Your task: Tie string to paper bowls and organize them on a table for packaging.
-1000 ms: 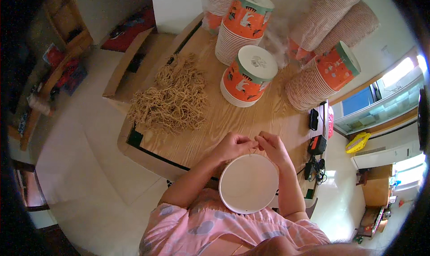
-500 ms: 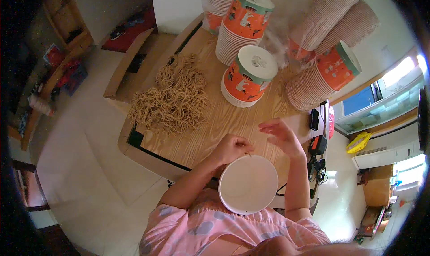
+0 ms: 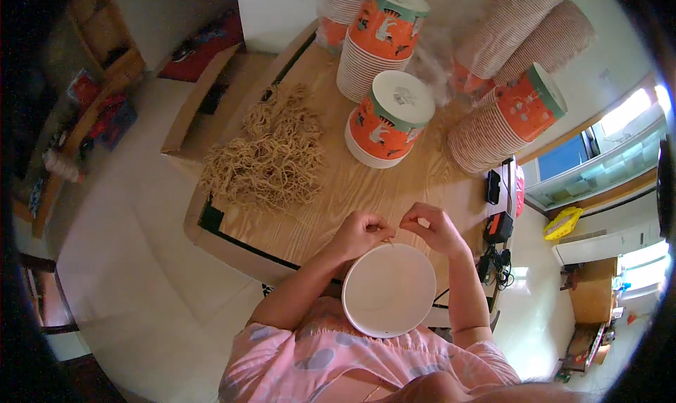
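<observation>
A white round paper tub (image 3: pixel 389 290) rests against my front at the table edge, its open mouth facing up. At its far rim my left hand (image 3: pixel 362 235) pinches a short bit of tan paper cord (image 3: pixel 391 242). My right hand (image 3: pixel 433 228) hovers just right of it, thumb and forefinger brought together above the rim; anything between them is too small to make out. Beyond my left hand lies a loose tangled heap of the same tan cord (image 3: pixel 271 153). An orange and green printed tub (image 3: pixel 384 132) stands bottom-up past my hands.
Tall nested stacks of printed tubs (image 3: pixel 373 51) stand at the back, with another leaning stack (image 3: pixel 493 132) to the right. Plastic-wrapped stacks (image 3: pixel 507 29) lie behind. A black and orange device (image 3: pixel 499 228) with cables sits at the table's right edge. An open cardboard box (image 3: pixel 201 103) is at the left.
My right hand has come down and left toward my left hand, its spread fingers now closed into a pinch. My left hand and the tub have barely moved.
</observation>
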